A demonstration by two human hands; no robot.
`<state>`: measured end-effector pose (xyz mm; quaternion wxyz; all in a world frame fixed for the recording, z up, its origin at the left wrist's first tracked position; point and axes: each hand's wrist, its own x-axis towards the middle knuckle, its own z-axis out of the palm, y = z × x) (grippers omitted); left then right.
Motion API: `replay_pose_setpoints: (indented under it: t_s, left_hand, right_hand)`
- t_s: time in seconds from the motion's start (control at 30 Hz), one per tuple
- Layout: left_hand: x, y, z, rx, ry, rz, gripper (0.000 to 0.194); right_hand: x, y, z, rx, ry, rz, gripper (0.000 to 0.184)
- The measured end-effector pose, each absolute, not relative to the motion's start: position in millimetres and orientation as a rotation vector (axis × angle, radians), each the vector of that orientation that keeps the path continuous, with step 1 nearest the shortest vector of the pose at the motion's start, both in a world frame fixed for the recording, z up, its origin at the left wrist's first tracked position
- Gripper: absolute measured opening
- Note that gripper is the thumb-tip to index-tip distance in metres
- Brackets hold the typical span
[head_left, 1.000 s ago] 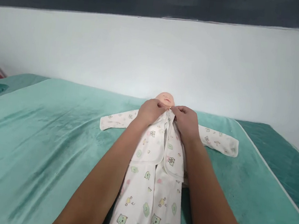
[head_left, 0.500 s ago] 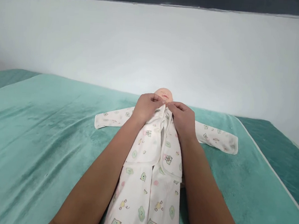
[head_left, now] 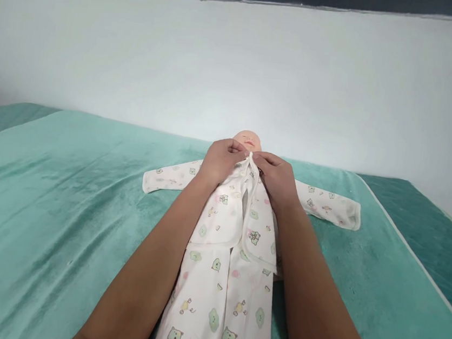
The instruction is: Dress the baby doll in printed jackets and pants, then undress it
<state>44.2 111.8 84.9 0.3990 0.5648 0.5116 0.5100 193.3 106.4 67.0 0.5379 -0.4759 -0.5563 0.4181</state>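
White collar (head_left: 251, 155) pinched between hands (head_left: 249, 168).

Around the doll (head_left: 249, 137), a hand could pass over the blanket (head_left: 67, 238) at eight o'clock; sleeves (head_left: 330, 206) jut at three and nine, wall (head_left: 237, 73) at twelve.

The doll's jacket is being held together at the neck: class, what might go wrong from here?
The left hand and right hand pinch the jacket just under the doll's head, so fingers could press its chin. Below the pinch the front edges gap, so they might end up misaligned. The sleeves lie spread wide, and a tug could shift them.
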Motion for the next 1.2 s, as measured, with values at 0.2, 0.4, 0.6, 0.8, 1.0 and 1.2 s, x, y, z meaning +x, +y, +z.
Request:
replay_pose_setpoints:
  t_s: [0.2,0.4,0.6,0.8,1.0,1.2]
  left_hand:
    - [43,115,81,1.485,1.298,1.305,0.011]
    - [43,112,87,1.515,1.381,1.241,0.024]
    - [42,110,88,1.447,1.358,1.173,0.024]
    - [42,113,82,1.466,1.334,1.235,0.029]
    - [41,112,79,1.627,1.36,1.231,0.012]
    - [39,111,76,1.677,1.34,1.231,0.016]
  right_hand:
    - [195,107,68,-1.097,-1.4,1.018,0.023]
    - [194,103,75,-1.148,-1.498,0.962,0.018]
    - [191,101,78,-1.152,-1.52,0.945,0.018]
    - [192,102,75,-1.153,-1.482,0.985,0.026]
    - [193,103,71,-1.176,-1.495,0.893,0.021]
    - [191,105,68,-1.253,-1.547,0.623,0.016]
